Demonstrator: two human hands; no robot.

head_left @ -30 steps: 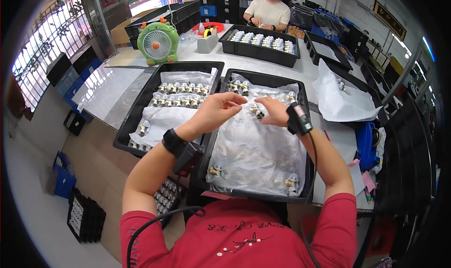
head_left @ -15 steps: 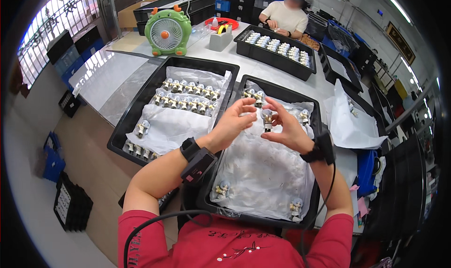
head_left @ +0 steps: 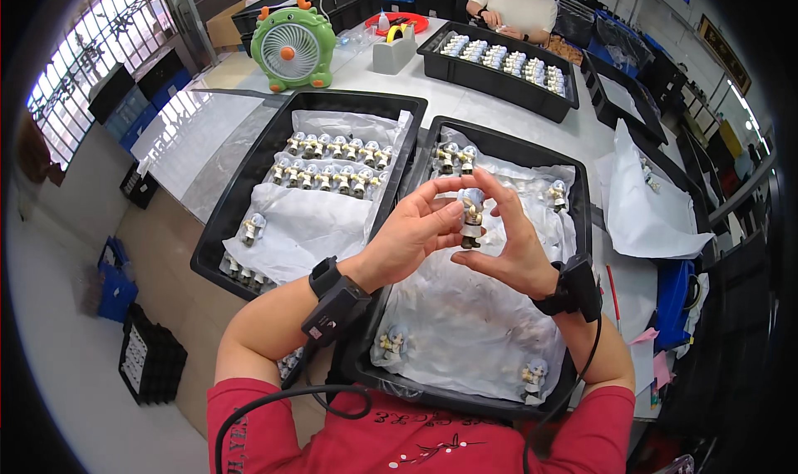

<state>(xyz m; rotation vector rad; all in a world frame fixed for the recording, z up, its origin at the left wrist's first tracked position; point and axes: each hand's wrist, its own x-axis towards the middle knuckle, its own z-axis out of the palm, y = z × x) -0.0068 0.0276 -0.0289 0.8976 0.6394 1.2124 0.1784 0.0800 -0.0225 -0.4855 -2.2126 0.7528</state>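
A small figurine [head_left: 471,219] is upright above the lined tray [head_left: 585,212], in hand and not set down: the left hand [head_left: 407,234] pinches its side, while the right hand [head_left: 515,245] curves wide around it, touching or not I cannot tell. Inside that tray are only a far-left pair [head_left: 449,158] and three scattered singles [head_left: 534,380]; left of it, a second tray [head_left: 209,245] already has two full-looking rows [head_left: 324,176].
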